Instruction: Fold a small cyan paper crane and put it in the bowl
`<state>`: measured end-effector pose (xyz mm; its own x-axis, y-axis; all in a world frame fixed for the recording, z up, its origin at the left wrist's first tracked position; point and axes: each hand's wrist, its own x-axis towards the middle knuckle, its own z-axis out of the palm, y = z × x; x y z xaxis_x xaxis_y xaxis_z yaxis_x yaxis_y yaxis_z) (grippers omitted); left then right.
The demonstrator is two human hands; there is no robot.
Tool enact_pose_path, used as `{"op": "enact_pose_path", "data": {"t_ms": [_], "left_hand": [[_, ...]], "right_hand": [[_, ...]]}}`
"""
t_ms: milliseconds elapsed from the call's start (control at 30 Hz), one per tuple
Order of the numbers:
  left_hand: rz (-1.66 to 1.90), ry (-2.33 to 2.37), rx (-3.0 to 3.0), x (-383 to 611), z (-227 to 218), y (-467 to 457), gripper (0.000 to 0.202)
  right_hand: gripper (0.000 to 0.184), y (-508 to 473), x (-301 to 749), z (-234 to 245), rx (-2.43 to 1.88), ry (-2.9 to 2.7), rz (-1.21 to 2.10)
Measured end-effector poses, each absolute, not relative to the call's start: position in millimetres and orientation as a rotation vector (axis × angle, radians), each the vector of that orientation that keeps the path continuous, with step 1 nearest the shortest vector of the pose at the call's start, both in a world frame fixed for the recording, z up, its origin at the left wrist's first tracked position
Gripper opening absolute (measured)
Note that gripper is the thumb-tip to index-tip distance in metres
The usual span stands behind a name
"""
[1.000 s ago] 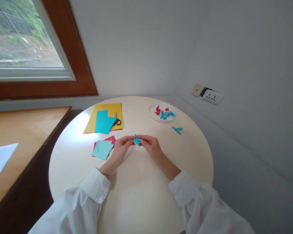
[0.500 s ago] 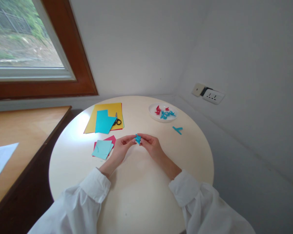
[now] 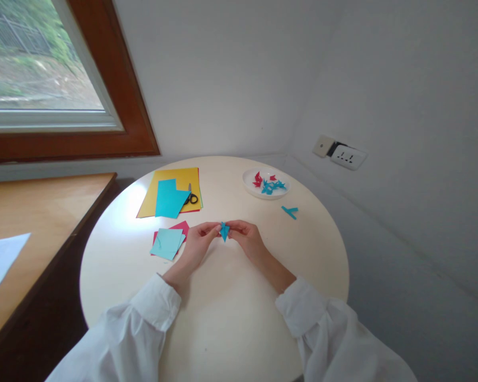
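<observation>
And here in the middle, both hands at work on one small piece! The left hand (image 3: pixel 201 239) pinches the left side of a blue folded paper (image 3: pixel 224 232) between thumb and forefinger, and the right hand (image 3: pixel 247 236) pinches it from the right, the other fingers curled in. The paper points downward, nearer the person than the plate and to the plate's left; whether it touches the table (image 3: pixel 231 307) is hard to tell.

Over to the plate (image 3: pixel 266 197) itself, round, white and low-rimmed: red paper shapes (image 3: pixel 257 180) sit inside, mostly on its left, with a cluster of blue paper shapes (image 3: pixel 271 187) in its middle and right. Just in front of the plate, a little to its right, lie blue strips (image 3: pixel 290 212), one angled against another.

Well to the left of the plate, there's the yellow paper (image 3: pixel 147 204), topped by blue sheets (image 3: pixel 169 201) and scissors (image 3: pixel 191 199), black handles showing, blades partly covered. Left of the plate and closer to the person, pale blue squares (image 3: pixel 168 244) overlap red paper (image 3: pixel 182 227), right beside the left hand. White sleeves (image 3: pixel 155 302) cover both forearms.
</observation>
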<state>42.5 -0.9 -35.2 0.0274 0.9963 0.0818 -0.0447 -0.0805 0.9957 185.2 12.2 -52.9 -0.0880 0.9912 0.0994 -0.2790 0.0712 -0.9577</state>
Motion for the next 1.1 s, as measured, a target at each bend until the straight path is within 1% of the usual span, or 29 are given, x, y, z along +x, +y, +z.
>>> {"op": "enact_pose_path", "data": {"t_ms": [100, 233, 400, 567, 800, 1100], "left_hand": [[1.248, 1.092, 1.267, 43, -35, -1, 0.028], [1.226, 1.089, 1.29, 44, -33, -2, 0.029], [1.256, 1.112, 1.324, 43, -34, -2, 0.021], [1.349, 1.149, 1.361, 41, -43, 2, 0.02], [1.282, 1.161, 1.382, 43, -45, 6, 0.02], [1.291, 1.163, 1.206, 53, -44, 11, 0.022]], "right_hand": [[0.015, 13, 186, -53, -0.921, -1.123, 1.293], [0.015, 12, 186, -52, -0.926, -1.159, 1.264], [0.012, 10, 186, -49, -0.931, -1.19, 1.263], [0.007, 12, 186, -50, -0.955, -1.265, 1.074], [0.012, 16, 182, -56, -0.967, -1.234, 1.142], [0.016, 22, 180, -57, -1.046, -1.167, 1.093]]}}
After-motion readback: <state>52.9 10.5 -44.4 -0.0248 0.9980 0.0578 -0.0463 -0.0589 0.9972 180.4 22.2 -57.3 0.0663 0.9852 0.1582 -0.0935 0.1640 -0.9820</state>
